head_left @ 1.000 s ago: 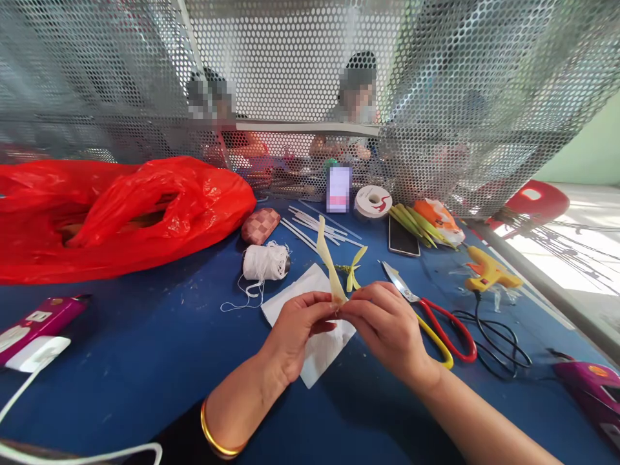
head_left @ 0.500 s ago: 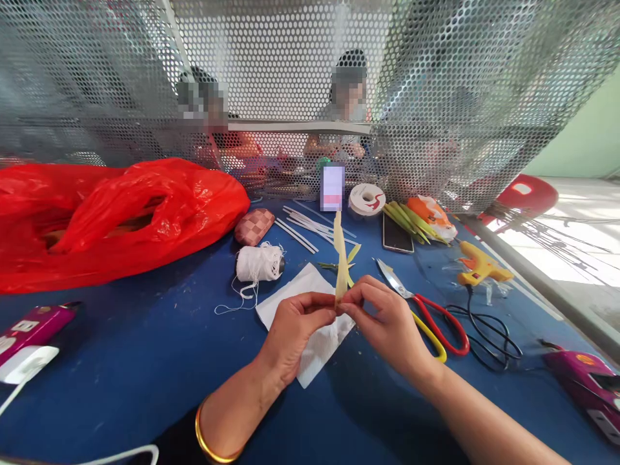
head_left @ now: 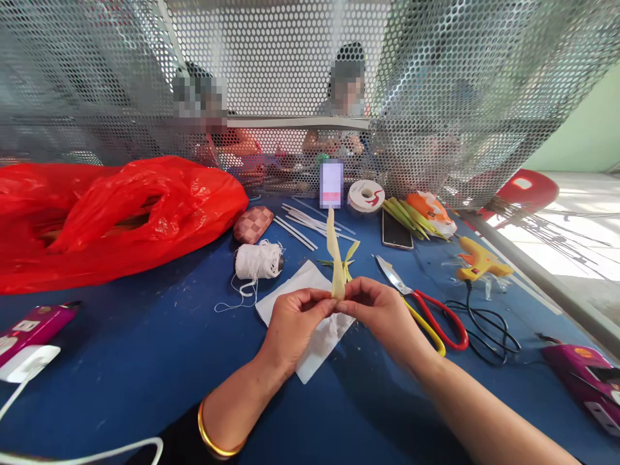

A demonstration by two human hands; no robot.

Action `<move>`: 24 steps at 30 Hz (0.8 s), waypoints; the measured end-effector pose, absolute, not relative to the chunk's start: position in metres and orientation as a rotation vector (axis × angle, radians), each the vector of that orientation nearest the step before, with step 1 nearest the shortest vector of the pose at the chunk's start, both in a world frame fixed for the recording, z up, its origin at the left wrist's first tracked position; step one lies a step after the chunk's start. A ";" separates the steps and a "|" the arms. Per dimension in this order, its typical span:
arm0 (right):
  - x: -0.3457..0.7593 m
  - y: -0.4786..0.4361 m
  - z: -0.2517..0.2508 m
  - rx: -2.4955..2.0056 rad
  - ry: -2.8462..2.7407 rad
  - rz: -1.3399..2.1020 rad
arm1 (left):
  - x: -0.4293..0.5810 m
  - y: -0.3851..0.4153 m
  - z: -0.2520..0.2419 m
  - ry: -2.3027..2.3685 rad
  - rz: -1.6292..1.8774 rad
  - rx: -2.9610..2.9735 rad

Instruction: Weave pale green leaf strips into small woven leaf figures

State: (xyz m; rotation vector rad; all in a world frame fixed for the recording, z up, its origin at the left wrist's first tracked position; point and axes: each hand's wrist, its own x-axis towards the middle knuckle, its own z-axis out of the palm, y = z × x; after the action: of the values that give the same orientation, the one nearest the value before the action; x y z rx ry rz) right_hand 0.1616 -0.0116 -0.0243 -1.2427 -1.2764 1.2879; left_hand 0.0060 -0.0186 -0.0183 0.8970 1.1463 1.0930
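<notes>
My left hand (head_left: 290, 326) and my right hand (head_left: 382, 316) meet above a white paper napkin (head_left: 314, 342) on the blue table (head_left: 145, 361). Both pinch the lower end of a pale yellow leaf strip (head_left: 334, 258), which stands upright between the fingertips. A small green and yellow leaf piece (head_left: 349, 257) lies on the table just behind the strip. A gold bangle (head_left: 208, 436) circles my left wrist. Red and yellow scissors (head_left: 426, 310) lie just right of my right hand.
A red plastic bag (head_left: 111, 216) fills the left. White thread spool (head_left: 259, 260), checkered pouch (head_left: 252, 224), white sticks (head_left: 303, 226), tape roll (head_left: 367, 196), phone (head_left: 396, 236), green leaves (head_left: 404, 218), yellow glue gun (head_left: 479, 259) with black cord. Magenta devices sit at both edges. Two people sit behind a perforated metal screen (head_left: 436, 97).
The leaf strip has swung from leaning left to standing nearly upright, and both hands have drawn closer together around its base.
</notes>
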 end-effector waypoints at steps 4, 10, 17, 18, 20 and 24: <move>0.163 -0.011 -0.024 -1.257 -1.182 1.398 | 0.005 -0.020 -0.017 1.128 1.068 1.060; 0.167 -0.009 -0.016 -1.326 -1.204 1.411 | 0.003 -0.021 -0.014 1.112 1.020 1.034; 0.166 -0.009 -0.015 -1.396 -1.245 1.404 | 0.003 -0.018 -0.014 1.150 0.978 1.005; 0.166 -0.008 -0.016 -1.400 -1.254 1.402 | 0.003 -0.018 -0.014 1.157 0.978 0.990; 0.167 -0.008 -0.018 -1.364 -1.299 1.424 | 0.003 -0.017 -0.014 1.159 0.973 0.928; 0.173 -0.007 -0.017 -1.126 -1.572 1.066 | 0.000 -0.015 -0.013 1.103 0.949 0.725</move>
State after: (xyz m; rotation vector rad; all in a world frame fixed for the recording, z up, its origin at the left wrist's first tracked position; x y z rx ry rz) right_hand 0.1732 -0.0067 -0.0172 -1.1264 -1.5718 1.0665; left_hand 0.0004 -0.0155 -0.0130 0.7254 1.1025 0.9487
